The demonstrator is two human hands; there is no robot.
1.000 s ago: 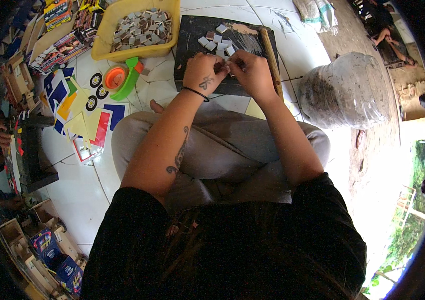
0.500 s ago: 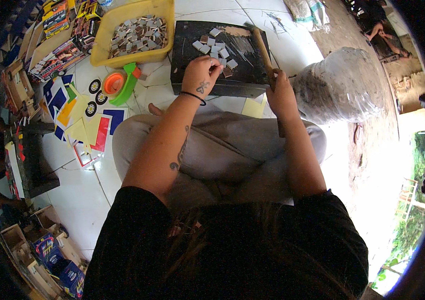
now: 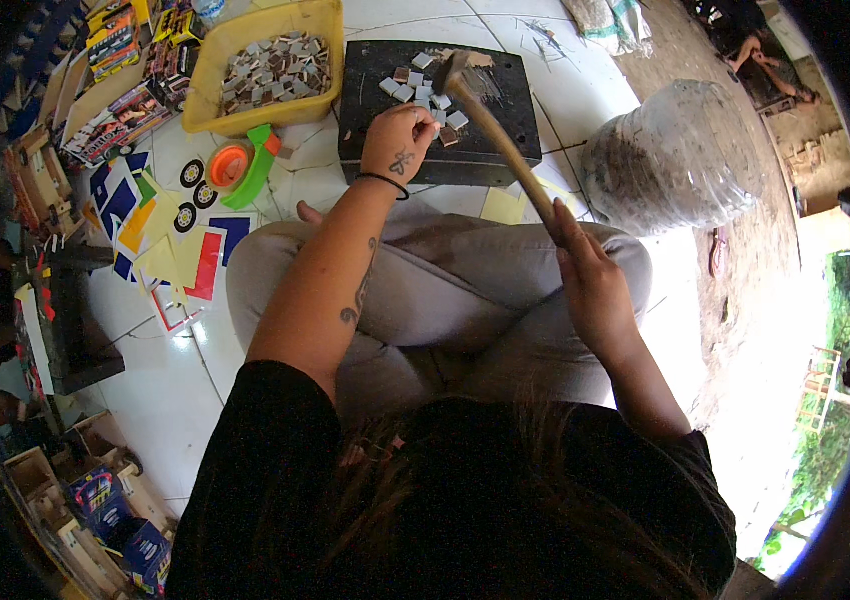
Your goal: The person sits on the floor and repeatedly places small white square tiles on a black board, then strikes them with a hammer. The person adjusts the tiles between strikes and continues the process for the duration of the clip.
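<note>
My right hand [image 3: 595, 278] is wrapped round the wooden handle of a hammer [image 3: 508, 152]. The hammer's head hangs above a low black block [image 3: 505, 120] in front of me. At the near left part of that block, my left hand [image 3: 397, 138] is closed in a pinch; whatever lies between its fingertips is too small or hidden to name. Just beyond these fingers, several small square grey-and-brown pieces [image 3: 402, 93] are scattered on the block. Thin nails [image 3: 491, 88] lie to their right, partly behind the hammer.
A yellow tub [image 3: 197, 100] full of similar squares stands left of the block. Nearby are a green-and-orange plastic piece [image 3: 263, 165], black wheels [image 3: 185, 217] and coloured sheets [image 3: 155, 262]. A large plastic-wrapped bundle [image 3: 670, 160] sits at the right.
My right hand has drawn back toward me, and the hammer's head has swung left over the block, nearer my left hand. My left hand stays pinched in nearly the same place.
</note>
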